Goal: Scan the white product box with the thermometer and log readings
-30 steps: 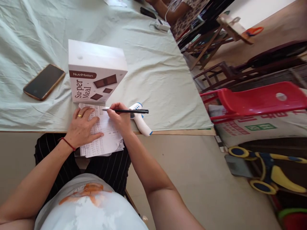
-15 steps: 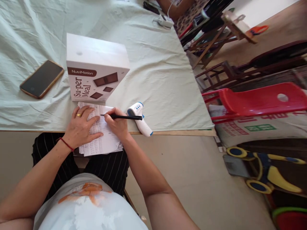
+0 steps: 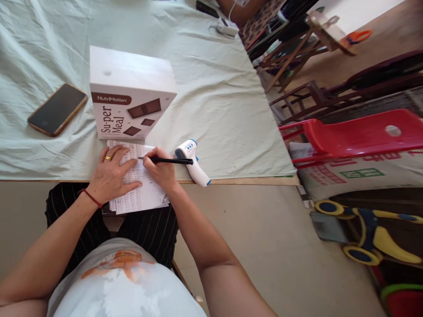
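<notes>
My right hand [image 3: 161,169] is closed around a black pen [image 3: 175,161], its tip against the written sheets of paper [image 3: 145,193]. Rows of small handwriting run down the left part of the top sheet. Spread flat on those sheets, my left hand [image 3: 114,171] keeps its fingers apart and wears a ring. The paper stack sticks out past the table's front edge. Just behind it stands a white NutriMotion box [image 3: 132,88]. To the right of my right hand lies a white and blue infrared thermometer [image 3: 192,162].
A phone [image 3: 57,109] lies left of the box on the pale tablecloth [image 3: 214,88]. A white adapter [image 3: 228,27] with a cable sits at the far edge. Beyond the table's right side are a red plastic chair [image 3: 360,136], a printed sack [image 3: 350,171] and a yellow-blue ride-on toy [image 3: 366,231].
The view has shifted very slightly. Both hands stay at almost the same places on the paper, with the pen still in my right hand.
</notes>
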Motion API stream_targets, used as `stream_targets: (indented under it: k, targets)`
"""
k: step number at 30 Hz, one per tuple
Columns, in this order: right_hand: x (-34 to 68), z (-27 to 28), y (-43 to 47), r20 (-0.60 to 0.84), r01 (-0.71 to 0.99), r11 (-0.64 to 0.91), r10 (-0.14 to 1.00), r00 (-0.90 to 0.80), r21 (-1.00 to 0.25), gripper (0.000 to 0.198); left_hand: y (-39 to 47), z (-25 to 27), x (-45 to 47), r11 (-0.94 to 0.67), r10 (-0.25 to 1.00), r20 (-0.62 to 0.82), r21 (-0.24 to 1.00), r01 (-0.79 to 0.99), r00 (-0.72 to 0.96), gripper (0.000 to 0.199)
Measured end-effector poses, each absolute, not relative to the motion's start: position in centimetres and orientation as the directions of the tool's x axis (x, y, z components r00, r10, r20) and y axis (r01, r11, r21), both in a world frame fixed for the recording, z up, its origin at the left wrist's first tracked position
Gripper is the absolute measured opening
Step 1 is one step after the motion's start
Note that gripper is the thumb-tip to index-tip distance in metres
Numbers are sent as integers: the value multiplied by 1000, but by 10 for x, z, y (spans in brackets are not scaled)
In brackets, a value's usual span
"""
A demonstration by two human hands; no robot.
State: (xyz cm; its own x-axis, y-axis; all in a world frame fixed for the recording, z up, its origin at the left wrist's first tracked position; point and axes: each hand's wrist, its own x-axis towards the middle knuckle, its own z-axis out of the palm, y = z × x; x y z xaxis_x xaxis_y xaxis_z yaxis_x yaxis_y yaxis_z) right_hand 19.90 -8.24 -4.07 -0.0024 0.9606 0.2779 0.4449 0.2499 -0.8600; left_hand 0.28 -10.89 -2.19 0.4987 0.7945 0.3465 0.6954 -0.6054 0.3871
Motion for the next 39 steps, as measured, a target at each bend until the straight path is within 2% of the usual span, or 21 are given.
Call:
stream_targets:
  k: [4,12,22,30,39]
  targets:
    - [199,-41,-82,265,452,236,964,-1,-860,10,-109,-22,3,-599,800,345,409,688,491,48]
    - [197,-39,-83,281,428,229,958,61,-874,11,-109,-22,3,-612,788,355,361,703,504,49]
    - [198,-42,-82,271,460,231,962,20,-857,11,-108,-23,3,-613,786,354,342,712,507,49]
    - [197,-40,-83,272,435,217,960,67,-874,11,-108,-24,2,-629,772,369,321,708,518,50]
    - [197,-40,-83,278,453,212,957,83,-866,12,-108,-23,1,-616,784,359,352,704,506,49]
